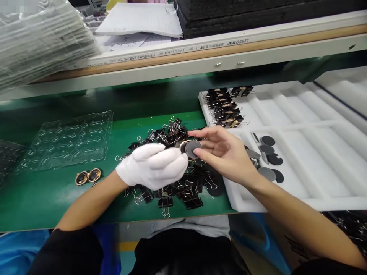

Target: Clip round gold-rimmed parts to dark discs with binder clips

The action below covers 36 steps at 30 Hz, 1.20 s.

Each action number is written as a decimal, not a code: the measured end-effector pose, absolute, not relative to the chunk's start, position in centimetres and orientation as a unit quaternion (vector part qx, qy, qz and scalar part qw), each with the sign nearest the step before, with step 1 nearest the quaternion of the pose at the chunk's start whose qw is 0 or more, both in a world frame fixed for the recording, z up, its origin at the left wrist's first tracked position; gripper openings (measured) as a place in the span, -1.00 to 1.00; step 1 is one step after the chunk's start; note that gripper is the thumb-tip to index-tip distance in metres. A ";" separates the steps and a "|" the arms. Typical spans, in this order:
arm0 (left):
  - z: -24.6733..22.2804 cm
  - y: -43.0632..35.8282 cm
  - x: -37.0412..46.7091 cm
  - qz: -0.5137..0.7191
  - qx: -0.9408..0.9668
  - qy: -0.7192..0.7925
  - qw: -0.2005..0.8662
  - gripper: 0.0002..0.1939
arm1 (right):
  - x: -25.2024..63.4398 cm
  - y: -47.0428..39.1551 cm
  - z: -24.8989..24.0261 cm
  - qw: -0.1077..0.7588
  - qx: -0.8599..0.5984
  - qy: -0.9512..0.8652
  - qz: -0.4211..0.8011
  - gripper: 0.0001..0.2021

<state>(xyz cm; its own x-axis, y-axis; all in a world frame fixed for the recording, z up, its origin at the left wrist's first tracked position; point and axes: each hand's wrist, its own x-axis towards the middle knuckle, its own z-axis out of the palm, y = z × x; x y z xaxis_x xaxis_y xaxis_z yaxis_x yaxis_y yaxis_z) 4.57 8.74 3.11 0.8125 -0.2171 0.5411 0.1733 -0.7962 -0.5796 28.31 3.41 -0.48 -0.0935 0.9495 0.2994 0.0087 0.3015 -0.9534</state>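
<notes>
Head | left hand (pixel 156 165) clamped on gold-rimmed piece (pixel 183 146) | right hand (pixel 229 154) pinching grey disc (pixel 193 149)

A plain white glove (pixel 134 168) wraps the left hand (pixel 160 166), covering its fingers and ending behind them at the wrist. The right hand (pixel 226 152) is bare from fingertips to wrist. Farther back from the fingers are black sleeves (pixel 69 250) and a black top (pixel 177 252).

Matt grey disc (pixel 194 149), white cloth glove (pixel 156 165), glossy clear plastic tray (pixel 75 142).
</notes>
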 end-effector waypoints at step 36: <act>0.9 9.6 6.8 -0.261 -0.896 -0.357 0.038 -0.68 | 29.5 4.3 -1.1 0.532 -0.420 -0.463 0.571 -0.68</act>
<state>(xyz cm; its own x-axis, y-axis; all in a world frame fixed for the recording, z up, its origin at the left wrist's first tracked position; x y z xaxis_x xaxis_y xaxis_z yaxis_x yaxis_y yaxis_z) 6.84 9.62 0.90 0.6092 0.6198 0.4946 0.6596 -0.7423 0.1178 29.51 4.33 -1.14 -0.0817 0.9966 0.0132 -0.2190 -0.0051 -0.9757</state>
